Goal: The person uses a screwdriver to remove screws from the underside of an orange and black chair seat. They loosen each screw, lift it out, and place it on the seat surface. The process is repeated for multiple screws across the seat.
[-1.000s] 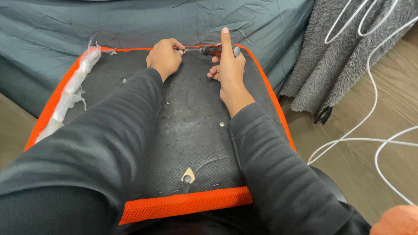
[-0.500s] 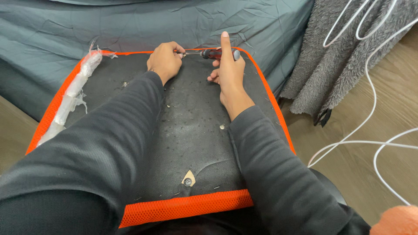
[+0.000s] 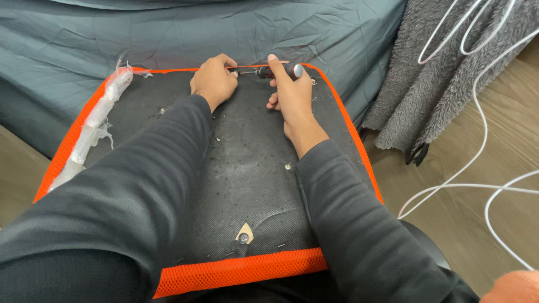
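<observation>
An upturned seat cushion with black fabric backing and an orange mesh border lies across my lap. My right hand grips a screwdriver with a red and black handle, laid sideways at the cushion's far edge, thumb wrapped over the handle. The metal tip points left toward my left hand, which is closed and pinching at the fabric right where the tip meets the edge. What lies under the left fingers is hidden.
A strip of crumpled clear plastic wrap runs along the cushion's left border. A bolt in a torn hole sits near the front edge. Teal bedsheet lies beyond, a grey fuzzy blanket and white cables on the wood floor at right.
My right thumb, which was sticking straight up, has folded down over the screwdriver handle. Both hands stay at the far edge.
</observation>
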